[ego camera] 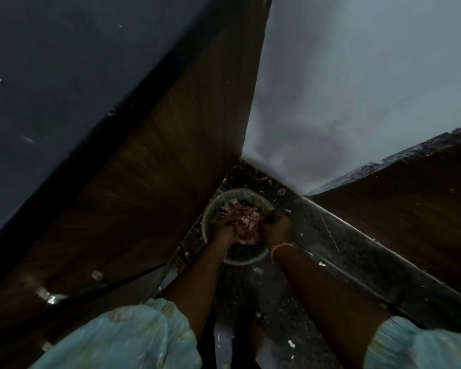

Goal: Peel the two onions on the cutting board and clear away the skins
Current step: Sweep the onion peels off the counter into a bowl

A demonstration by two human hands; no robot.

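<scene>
A round green bin (261, 202) stands on the dark floor in a corner, full of pinkish-red onion skins (244, 217). Both my arms reach down into it. My left hand (224, 227) sits at the bin's left side, fingers curled among the skins. My right hand (276, 226) is at the right side, closed around something dark; a thin orange band circles its wrist. The frame is dim and blurred, so I cannot make out what either hand holds. No onions or cutting board are in view.
A brown wooden cabinet side (171, 169) rises close on the left, a pale wall (357, 89) meets it behind the bin. A dark ledge (357, 251) runs along the right. Scraps of skin (291, 343) lie on the speckled floor. My foot (258, 331) stands below the bin.
</scene>
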